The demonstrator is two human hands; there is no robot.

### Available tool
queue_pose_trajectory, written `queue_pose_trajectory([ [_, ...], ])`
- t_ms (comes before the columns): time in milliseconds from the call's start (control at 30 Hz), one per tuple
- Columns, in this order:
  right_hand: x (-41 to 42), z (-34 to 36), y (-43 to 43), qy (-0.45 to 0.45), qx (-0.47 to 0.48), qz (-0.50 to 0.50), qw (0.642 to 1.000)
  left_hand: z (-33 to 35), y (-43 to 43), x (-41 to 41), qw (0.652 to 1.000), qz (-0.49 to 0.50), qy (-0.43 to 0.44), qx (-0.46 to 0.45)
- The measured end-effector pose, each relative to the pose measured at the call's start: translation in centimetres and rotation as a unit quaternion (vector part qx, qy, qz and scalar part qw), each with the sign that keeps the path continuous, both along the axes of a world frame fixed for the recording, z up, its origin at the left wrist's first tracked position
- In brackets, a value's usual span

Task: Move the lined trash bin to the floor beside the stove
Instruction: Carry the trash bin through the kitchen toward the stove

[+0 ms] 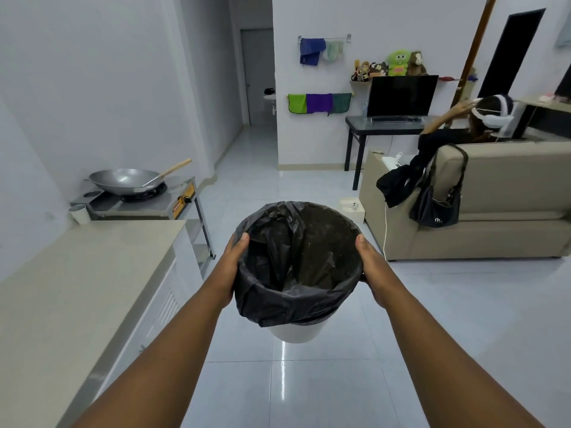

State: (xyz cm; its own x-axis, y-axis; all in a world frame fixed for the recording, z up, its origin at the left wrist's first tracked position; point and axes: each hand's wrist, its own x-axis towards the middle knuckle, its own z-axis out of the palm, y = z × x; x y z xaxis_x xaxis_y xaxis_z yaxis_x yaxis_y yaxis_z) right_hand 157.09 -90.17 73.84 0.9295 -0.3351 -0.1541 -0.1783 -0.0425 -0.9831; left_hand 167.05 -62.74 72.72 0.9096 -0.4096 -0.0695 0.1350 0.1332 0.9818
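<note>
Left hand (230, 267) and right hand (372, 270) are clasping opposite rim sides of a round white plastic bin with black bag liner (298, 267), holding it above the glossy white tiled floor (309, 396).

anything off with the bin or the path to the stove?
Nothing serious. The liner sags loose and crumpled into the bin, bunched toward the left hand, but it wraps the rim all round. Both the left and right hand grip the rim. No spill shows on the floor toward the stove.
</note>
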Motion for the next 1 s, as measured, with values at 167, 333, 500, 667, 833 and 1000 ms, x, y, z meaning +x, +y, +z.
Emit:
queue_pose_trajectory([
  [167,8.5,-0.9,-2.9,0.014,-0.015,0.002,1.0,-0.9,-3.0,8.0,1.0,0.008,0.016,-0.017],
  [333,18.3,-1.9,-5.7,0.016,-0.018,-0.017,1.0,-1.5,-6.3,18.1,0.999,-0.006,0.018,-0.034],
  [500,28.5,-1.2,-7.7,0.017,-0.024,-0.018,0.999,-1.2,-8.4,29.3,0.999,-0.018,0.029,-0.041],
  [667,37.8,-0.8,-9.9,-0.005,-0.017,-0.029,0.999,-0.1,-10.8,39.2,0.999,-0.037,0.01,-0.028],
  [833,46.2,-1.5,-12.8,-0.003,-0.009,-0.035,0.999,-0.4,-13.9,47.7,0.999,-0.033,0.024,-0.028],
  [1000,56.0,-3.0,-17.3,0.008,-0.004,-0.02,1.0,-1.8,-17.8,56.2,0.999,-0.018,0.022,-0.021],
])
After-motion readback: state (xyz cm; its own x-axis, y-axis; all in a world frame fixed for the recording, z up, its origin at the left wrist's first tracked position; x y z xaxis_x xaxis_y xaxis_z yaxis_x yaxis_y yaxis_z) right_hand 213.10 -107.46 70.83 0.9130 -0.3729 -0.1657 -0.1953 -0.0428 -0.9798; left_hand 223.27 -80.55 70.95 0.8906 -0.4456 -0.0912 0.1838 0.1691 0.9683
